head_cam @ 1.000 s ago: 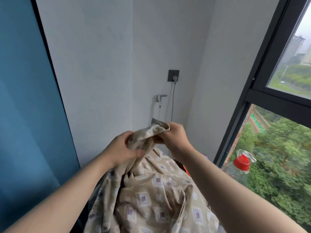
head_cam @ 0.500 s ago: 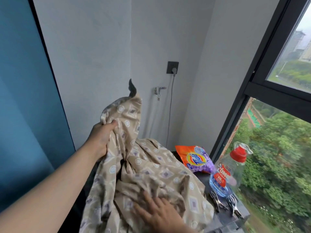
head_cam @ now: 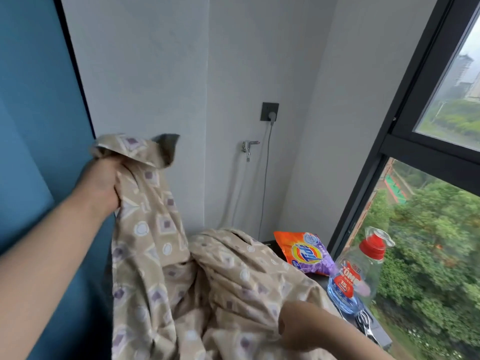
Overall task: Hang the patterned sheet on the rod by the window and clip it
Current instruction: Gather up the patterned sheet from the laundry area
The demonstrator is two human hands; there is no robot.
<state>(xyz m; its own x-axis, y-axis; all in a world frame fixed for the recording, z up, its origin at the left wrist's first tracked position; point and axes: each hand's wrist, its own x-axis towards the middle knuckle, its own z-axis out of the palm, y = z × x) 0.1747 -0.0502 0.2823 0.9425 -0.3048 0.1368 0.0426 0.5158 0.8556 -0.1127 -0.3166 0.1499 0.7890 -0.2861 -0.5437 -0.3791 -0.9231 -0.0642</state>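
Observation:
The patterned sheet [head_cam: 161, 255] is beige with purple squares and white circles. It hangs in folds from my left hand [head_cam: 102, 185], which grips a bunched corner raised at the left. The rest of the sheet lies heaped on a dark surface below. My right hand [head_cam: 298, 326] is low at the bottom, its fingers curled into the heaped cloth. Metal clips [head_cam: 365, 324] lie at the right edge of the surface, beside the bottle. No rod is in view.
An orange and purple detergent bag [head_cam: 305, 252] and a clear bottle with a red cap [head_cam: 355, 276] stand on the surface by the window [head_cam: 426, 141]. A tap [head_cam: 248, 148] and a socket with a cable [head_cam: 270, 111] are on the back wall. A blue panel fills the left.
My left hand stays raised at the left with the corner of the sheet. My right hand has left that corner, dropped to the heap and curled into the cloth there.

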